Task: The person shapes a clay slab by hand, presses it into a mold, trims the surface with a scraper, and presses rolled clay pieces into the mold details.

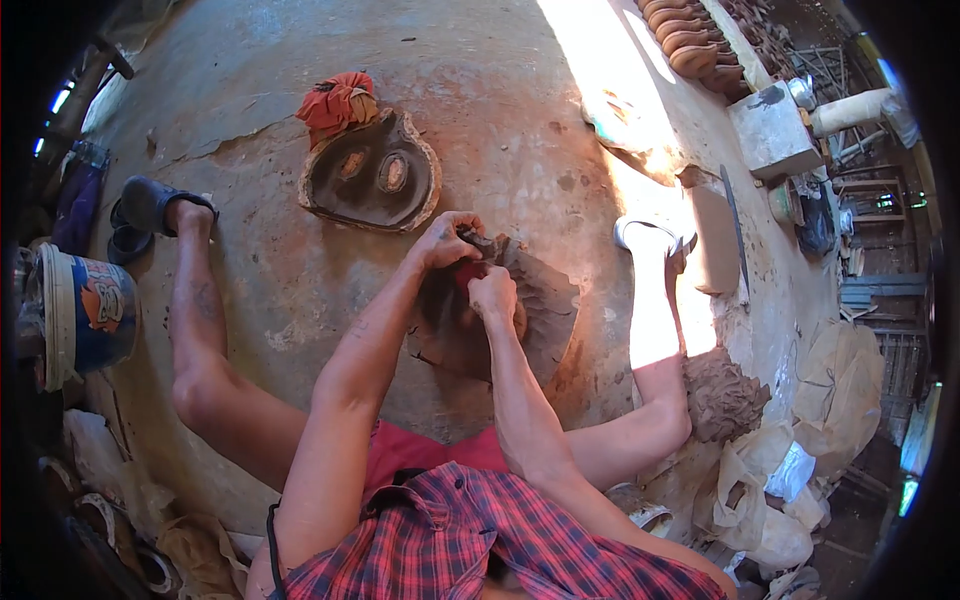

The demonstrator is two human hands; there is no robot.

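Where the grey floor [260, 270] nears its left edge, one white-and-blue printed plastic bucket [100, 310]. Inward from that edge: crumpled red-orange cloth [338, 104], touching a shallow, rounded, dark-lined mould with pale rim [432, 180]. Mid-floor, well in from both side edges: ruffled dark-brown clay piece [545, 312]; presumably soft, weighty, easily dented, best supported broadly beneath its outer edge. Left hand [448, 240]: fingers and thumb nearly together, clamped on the clay's upper edge. Right hand [492, 293]: just beside, fingers curled inward over the clay; grip cannot be told. Toward the floor's right edge: rough brown clay lump [725, 397].
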